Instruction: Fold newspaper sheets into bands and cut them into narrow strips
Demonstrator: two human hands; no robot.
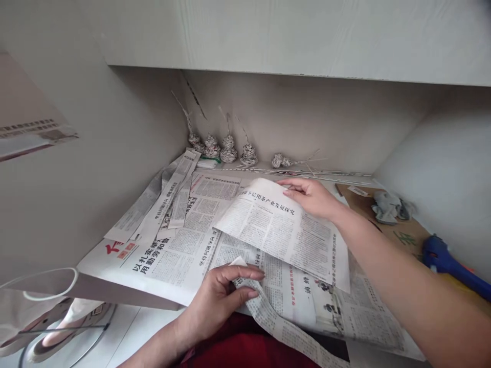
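Note:
Between the thumb and fingers of my left hand [226,291] is a long narrow newspaper strip [280,327], which trails down to the right over my lap. Farther back, my right hand [310,197] pinches the top edge of a larger newspaper sheet [264,220], its near side lifted and slightly curved. Under both lie printed newspaper sheets [169,271] spread over the work surface. A pile of cut newspaper strips [169,199] rests to the left of the lifted sheet, apart from my hands.
Several small gourd-shaped woven paper pieces [229,148] stand along the back wall, with one lying on its side [282,160]. Thin rolled paper sticks [307,173] lie before them. At right are cardboard [399,235], a crumpled grey cloth [387,207] and a blue glue gun [448,260]. An overhanging panel [291,41] crosses above.

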